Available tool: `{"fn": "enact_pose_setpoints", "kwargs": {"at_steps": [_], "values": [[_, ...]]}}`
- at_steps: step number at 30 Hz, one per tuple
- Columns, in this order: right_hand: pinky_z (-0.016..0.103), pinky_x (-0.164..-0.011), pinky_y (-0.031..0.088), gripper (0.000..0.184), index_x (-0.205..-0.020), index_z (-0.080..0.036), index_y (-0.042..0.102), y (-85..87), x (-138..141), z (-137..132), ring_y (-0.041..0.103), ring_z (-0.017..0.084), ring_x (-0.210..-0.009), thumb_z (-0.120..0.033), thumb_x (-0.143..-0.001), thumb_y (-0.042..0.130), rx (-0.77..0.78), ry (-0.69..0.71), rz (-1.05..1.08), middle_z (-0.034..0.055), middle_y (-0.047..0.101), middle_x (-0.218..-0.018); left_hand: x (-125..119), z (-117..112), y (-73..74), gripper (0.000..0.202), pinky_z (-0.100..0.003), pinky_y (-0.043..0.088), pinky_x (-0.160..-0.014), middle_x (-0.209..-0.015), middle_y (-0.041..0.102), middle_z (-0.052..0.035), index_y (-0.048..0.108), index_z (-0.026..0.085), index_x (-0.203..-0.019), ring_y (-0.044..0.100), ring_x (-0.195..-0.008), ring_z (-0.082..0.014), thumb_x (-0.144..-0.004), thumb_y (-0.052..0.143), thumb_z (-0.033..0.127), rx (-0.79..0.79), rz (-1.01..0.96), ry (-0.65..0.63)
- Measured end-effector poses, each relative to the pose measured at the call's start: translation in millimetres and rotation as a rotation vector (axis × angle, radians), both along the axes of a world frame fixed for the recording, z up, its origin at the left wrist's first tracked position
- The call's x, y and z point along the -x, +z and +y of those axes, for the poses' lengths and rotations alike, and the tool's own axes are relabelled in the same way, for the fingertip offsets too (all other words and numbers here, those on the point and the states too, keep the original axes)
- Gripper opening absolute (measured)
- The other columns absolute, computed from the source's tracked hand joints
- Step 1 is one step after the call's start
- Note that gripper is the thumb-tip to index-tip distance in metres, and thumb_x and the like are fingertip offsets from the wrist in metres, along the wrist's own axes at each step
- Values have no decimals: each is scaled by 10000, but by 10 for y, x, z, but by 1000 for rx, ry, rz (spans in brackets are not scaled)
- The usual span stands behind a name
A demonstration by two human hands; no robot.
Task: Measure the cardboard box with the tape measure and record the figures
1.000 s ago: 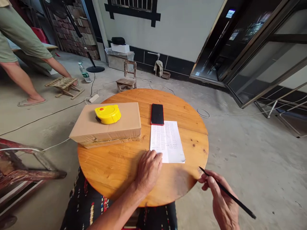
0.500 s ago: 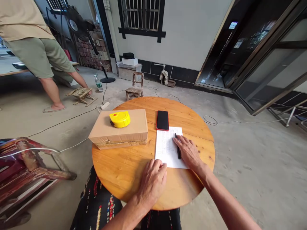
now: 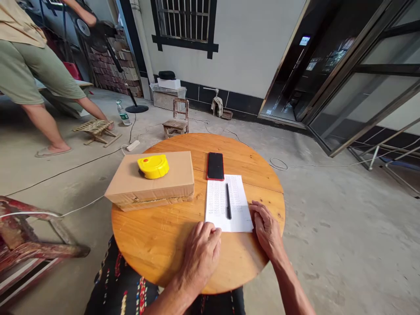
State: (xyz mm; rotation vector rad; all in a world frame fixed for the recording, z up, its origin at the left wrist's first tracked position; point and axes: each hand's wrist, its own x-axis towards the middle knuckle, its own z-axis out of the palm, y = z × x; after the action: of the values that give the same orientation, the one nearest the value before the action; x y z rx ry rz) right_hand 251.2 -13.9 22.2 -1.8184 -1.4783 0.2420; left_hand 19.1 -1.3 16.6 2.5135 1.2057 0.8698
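Observation:
A round wooden table (image 3: pixel 164 232) stands in front of me. On it lies a white printed sheet (image 3: pixel 238 210) with a black pen (image 3: pixel 227 200) resting on its middle. My left hand (image 3: pixel 200 253) lies palm down, fingers loosely curled, its fingertips touching the sheet's near left corner. My right hand (image 3: pixel 267 229) rests flat on the table at the sheet's near right corner, holding nothing. A black phone in a red case (image 3: pixel 215 166) lies just beyond the sheet. A cardboard box (image 3: pixel 154 183) sits to the left with a yellow tape measure (image 3: pixel 153 166) on top.
Another person in green shorts (image 3: pixel 29 78) stands at the far left by a low wooden stool (image 3: pixel 95 129). A small wooden chair (image 3: pixel 175 118) stands behind the table. A rusty red frame (image 3: pixel 29 236) is at my left. Cables run across the concrete floor.
My right hand laid the pen on the sheet, let go of it and drew back to the sheet's near right corner. My left hand stayed put.

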Motion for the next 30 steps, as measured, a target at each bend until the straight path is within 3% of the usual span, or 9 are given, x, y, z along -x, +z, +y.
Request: {"fn": "enact_pose_setpoints", "kwargs": {"at_steps": [7, 12, 18, 25, 30], "values": [[454, -954, 518, 294, -971, -191, 692, -11, -13, -27, 630, 284, -1148, -299, -932, 422, -65, 2, -29, 135, 676, -1214, 11, -15, 21, 264, -419, 512, -814, -1043, 611, -82, 670, 188, -955, 540, -964, -252, -840, 493, 29, -22, -40, 28], [459, -928, 521, 280, -960, -190, 688, -2, -1, -93, 655, 276, -1092, -266, -936, 419, -115, 27, -51, 130, 699, -1166, 28, -21, 64, 260, -439, 509, -848, -1052, 626, -84, 673, 190, -961, 549, -975, -250, -852, 489, 41, 22, 1, 28], [456, -858, 492, 324, -1082, -211, 657, 63, 152, -428, 638, 275, -1037, -95, -896, 418, -51, 244, -421, 93, 699, -1145, 33, -31, 82, 289, -445, 493, -870, -1082, 639, -77, 679, 197, -992, 557, -1006, -263, -844, 500, 26, 49, 33, 36], [417, -831, 532, 320, -1129, -205, 595, -77, 176, -630, 651, 255, -1020, -67, -907, 410, -174, 166, -501, 101, 693, -1125, 22, -29, -7, 314, -437, 476, -861, -1071, 646, -54, 679, 225, -976, 578, -998, -261, -823, 507, 11, 23, 6, 50], [424, -829, 552, 277, -1051, -215, 620, -128, 164, -622, 672, 256, -993, -90, -904, 422, -221, 158, -447, 98, 709, -1086, 117, -54, 66, 356, -454, 457, -910, -1171, 635, -49, 644, 250, -1121, 554, -1072, -269, -854, 510, 57, 93, 53, -5]]}}
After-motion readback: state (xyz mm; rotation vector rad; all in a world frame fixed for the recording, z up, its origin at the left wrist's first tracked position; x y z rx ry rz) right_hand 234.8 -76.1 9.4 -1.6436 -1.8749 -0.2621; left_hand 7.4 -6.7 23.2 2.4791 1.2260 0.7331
